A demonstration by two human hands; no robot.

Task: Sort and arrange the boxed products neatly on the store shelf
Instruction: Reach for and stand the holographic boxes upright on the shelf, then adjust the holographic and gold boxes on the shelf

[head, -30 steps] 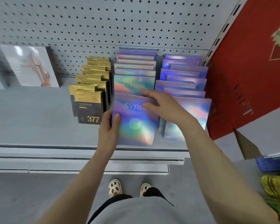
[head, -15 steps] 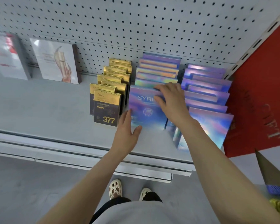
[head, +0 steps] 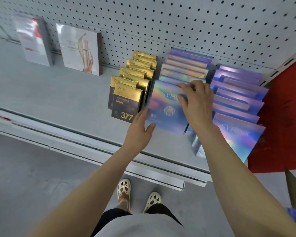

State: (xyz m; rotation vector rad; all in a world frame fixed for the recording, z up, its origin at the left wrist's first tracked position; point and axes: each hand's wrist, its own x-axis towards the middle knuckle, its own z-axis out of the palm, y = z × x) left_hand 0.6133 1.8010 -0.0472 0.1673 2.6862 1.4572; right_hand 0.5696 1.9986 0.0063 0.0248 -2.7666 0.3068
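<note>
Leftmost, a white and red box [head: 32, 38] and a white box [head: 80, 48] are leaning against the pegboard wall [head: 178, 19] at the back of the grey shelf [head: 50, 93], well apart from the rest. Next, a row of gold and black boxes [head: 132, 88] is standing front to back, the nearest showing "377". The left hand [head: 138, 130] is resting with straight, relaxed fingers against the lower left corner of the front shiny box [head: 166, 106], gripping nothing. That box is heading the middle row of shiny boxes [head: 186, 65]. The right hand [head: 196, 103] is lying over its top right part, fingers curling over the upper edge. Rightmost, another row of purple shiny boxes [head: 237, 94] is standing just beside a red panel [head: 280, 125].
</note>
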